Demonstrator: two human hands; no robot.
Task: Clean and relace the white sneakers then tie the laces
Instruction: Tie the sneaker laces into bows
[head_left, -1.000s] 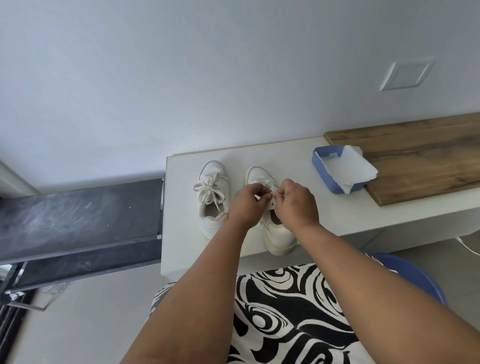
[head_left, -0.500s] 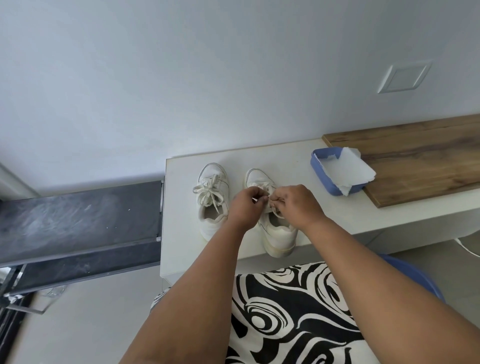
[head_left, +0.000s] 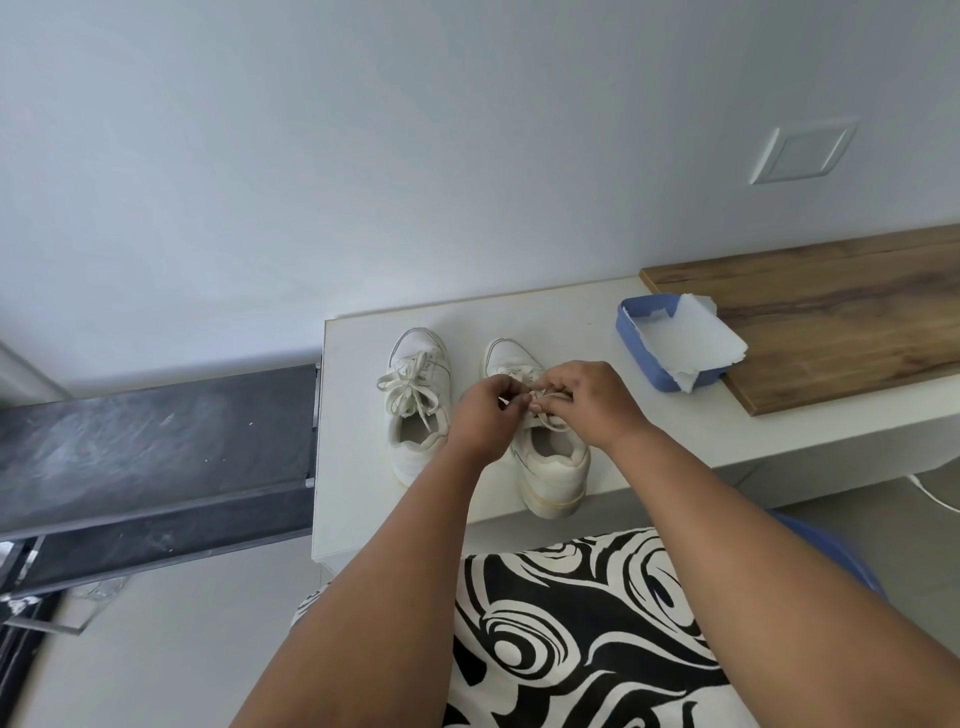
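Two white sneakers stand side by side on a white bench (head_left: 358, 499), toes toward the wall. The left sneaker (head_left: 418, 410) has its lace tied in a bow. Over the middle of the right sneaker (head_left: 550, 467), my left hand (head_left: 483, 415) and my right hand (head_left: 587, 400) meet, each pinching a strand of its white lace (head_left: 540, 397) between curled fingers and thumb. Most of that lace is hidden by my hands.
A blue tray (head_left: 644, 353) lined with torn white paper sits at the right, partly on a wooden board (head_left: 831, 306). A dark metal ledge (head_left: 156, 447) adjoins the bench's left end. My patterned lap and a blue stool edge (head_left: 841, 561) lie below.
My hands have shifted slightly down the right sneaker and closer together, still working its lace. The left sneaker has not moved.
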